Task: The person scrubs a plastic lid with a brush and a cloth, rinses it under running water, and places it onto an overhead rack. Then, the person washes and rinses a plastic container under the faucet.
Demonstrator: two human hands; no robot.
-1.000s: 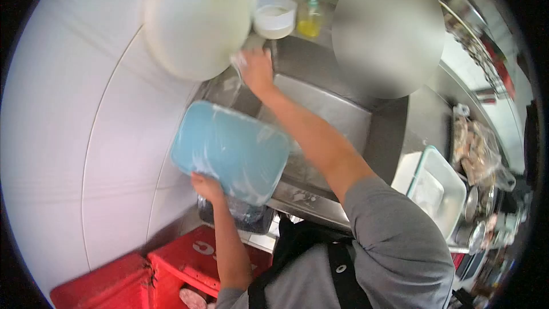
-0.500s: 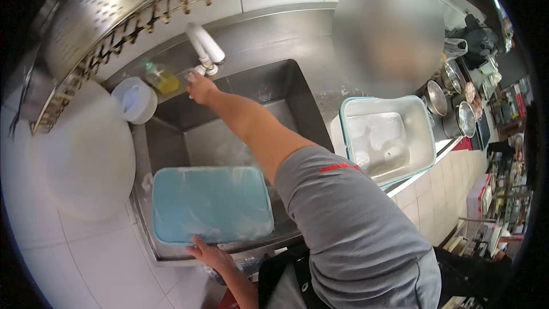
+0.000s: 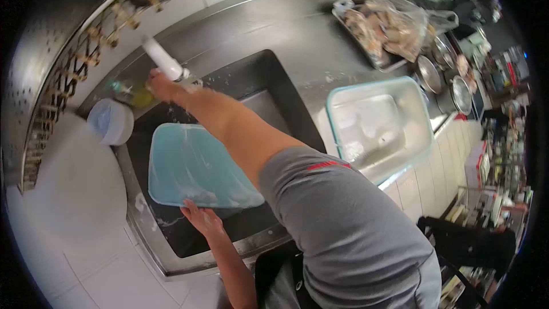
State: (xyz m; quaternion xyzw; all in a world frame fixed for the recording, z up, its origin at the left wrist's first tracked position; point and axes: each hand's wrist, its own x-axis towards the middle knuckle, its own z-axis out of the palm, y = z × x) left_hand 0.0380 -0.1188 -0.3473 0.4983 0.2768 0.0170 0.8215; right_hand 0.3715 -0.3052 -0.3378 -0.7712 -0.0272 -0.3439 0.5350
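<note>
My left hand grips the near edge of a rectangular blue plastic lid, fingers at its rim. Streaks of white suds run over the lid, which is tilted above the steel sink. My right hand is at the white faucet behind the sink. Motion blur smears its fingers, so its grip on the faucet cannot be made out. My right forearm passes over the lid's far right corner and hides it.
A white tub with a teal rim stands right of the sink, suds inside. Behind it lies a metal tray with bagged food. Metal pots are farther right. At left are a white container, a soap bottle and a large white round object.
My left hand has lifted and tilted the lid, moving it farther over the sink toward the faucet. My right hand remains by the faucet. The camera view has shifted, bringing the food tray into sight.
</note>
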